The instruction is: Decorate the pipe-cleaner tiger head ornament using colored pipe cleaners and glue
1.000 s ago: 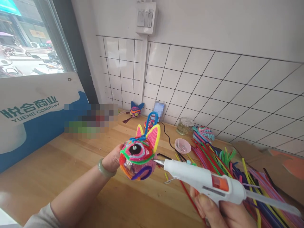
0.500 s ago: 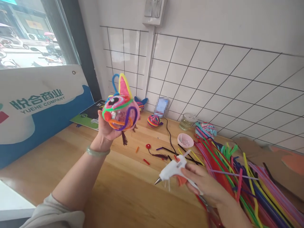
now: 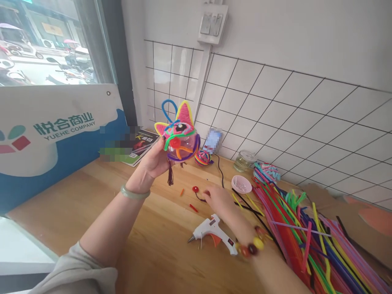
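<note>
My left hand (image 3: 154, 159) is closed around a clear plastic lantern ball (image 3: 186, 145), holding it up above the table. Pipe cleaners in several colours decorate the ball: pink ears edged in yellow, a blue loop on top, a red nose; dark tassels hang below. My right hand (image 3: 219, 200) reaches low over the table, fingers curled down at a red disc (image 3: 195, 189) with a cord; its tassel is mostly hidden under the hand. What those fingers pinch, if anything, is hidden. A white glue gun (image 3: 206, 230) lies below the right hand, nozzle to the left.
Bundled pipe cleaners (image 3: 294, 228) spread over the right side. Behind are a pink bowl (image 3: 241, 185), a glass jar (image 3: 244, 161), a striped ball (image 3: 202, 157) and a phone (image 3: 212, 141) against the tiled wall. Booklets (image 3: 142, 145) lie at left, by a banner (image 3: 61, 134).
My right hand has let go of the glue gun, which now lies on the table, and has moved up and left to the tassel. The lantern ball has turned, showing both ears.
</note>
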Motion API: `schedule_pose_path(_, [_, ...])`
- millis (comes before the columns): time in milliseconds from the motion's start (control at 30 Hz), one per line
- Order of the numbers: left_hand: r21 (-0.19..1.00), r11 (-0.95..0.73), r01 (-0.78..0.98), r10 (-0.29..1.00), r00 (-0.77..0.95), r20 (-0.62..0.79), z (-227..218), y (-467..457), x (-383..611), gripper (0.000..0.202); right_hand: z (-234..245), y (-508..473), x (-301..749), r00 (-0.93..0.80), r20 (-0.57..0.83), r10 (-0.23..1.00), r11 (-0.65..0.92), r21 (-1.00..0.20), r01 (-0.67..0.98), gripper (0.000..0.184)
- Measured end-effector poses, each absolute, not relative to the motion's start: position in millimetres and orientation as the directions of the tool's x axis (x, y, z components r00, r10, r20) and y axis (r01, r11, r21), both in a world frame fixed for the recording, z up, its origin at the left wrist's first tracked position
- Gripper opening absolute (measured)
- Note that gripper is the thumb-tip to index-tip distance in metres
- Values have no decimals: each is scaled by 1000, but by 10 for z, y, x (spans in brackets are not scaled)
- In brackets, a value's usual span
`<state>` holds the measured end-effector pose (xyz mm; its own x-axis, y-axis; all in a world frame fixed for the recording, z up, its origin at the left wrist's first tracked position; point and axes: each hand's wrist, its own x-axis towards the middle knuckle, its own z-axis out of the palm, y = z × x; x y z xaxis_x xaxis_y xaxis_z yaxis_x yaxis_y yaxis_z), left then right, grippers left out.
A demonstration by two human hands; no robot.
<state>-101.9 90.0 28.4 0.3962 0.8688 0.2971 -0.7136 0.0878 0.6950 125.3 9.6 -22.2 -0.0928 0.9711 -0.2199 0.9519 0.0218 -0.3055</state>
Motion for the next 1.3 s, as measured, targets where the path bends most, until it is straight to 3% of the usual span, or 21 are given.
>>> schedule_pose_path(233, [690,134,-711,825,466,320,278,838,-892,43,-513,717,1213,-140,-333,932,21,-338,941,32])
schedule_pose_path(400, [684,161,-712,797,502,335,302,798,-862,47,-612,735,1251,-193,-329,925,-2,-509,861,33])
schedule_pose_path(633, [676,174,-716,798,504,329,297,745,-843,46,-390,484,1429,-213,-163,963,-26,-847,531,32])
schedule_pose_path(767, [702,214,-680,779,552,298,265,701,-766,43,-57,158,1667,-143,-15,990,27,-957,288,31])
schedule_pose_path(933, [731,271,-626,713,640,284,237,600,-625,40,282,-245,1856,-68,87,994,95,-988,123,39])
schedule_pose_path(1100, [757,287,-588,630,711,313,211,527,-530,42,378,-485,1959,8,122,992,119,-979,163,30])
schedule_pose_path(1300, [800,263,-540,626,726,284,156,459,-433,43,363,-591,2054,29,68,997,62,-981,185,22])
